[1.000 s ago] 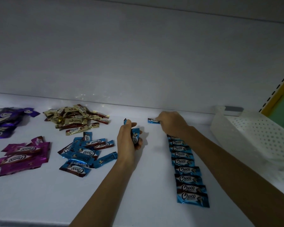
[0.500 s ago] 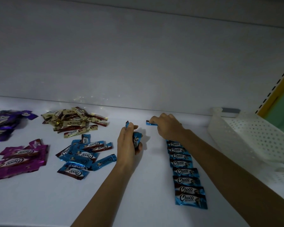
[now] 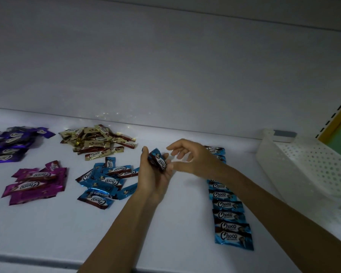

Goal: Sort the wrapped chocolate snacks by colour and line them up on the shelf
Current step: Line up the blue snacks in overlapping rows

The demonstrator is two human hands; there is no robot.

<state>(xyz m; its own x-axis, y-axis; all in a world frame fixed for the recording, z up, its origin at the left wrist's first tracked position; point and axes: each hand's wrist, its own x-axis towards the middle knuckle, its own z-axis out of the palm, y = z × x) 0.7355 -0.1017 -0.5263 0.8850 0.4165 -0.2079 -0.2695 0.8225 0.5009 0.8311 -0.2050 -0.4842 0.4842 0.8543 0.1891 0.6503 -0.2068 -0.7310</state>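
My left hand (image 3: 154,174) holds a small bunch of blue Choco snacks (image 3: 158,159) upright over the white shelf (image 3: 53,229). My right hand (image 3: 193,156) hovers just right of that bunch with loose, spread fingers and holds nothing. A row of blue snacks (image 3: 227,205) runs from the back of the shelf toward the front edge, partly hidden by my right forearm. A loose pile of blue snacks (image 3: 104,179) lies left of my left hand. Further left lie a gold pile (image 3: 96,141), a magenta pile (image 3: 35,182) and a purple pile (image 3: 12,142).
A white perforated plastic basket (image 3: 307,170) stands at the right end of the shelf, close to the blue row. The white back wall (image 3: 165,75) rises behind the piles. A grey front edge (image 3: 28,260) borders the shelf.
My right hand has let go of the blue snack it was setting at the far end of the row and drawn back to the bunch in my left hand. The view has shifted.
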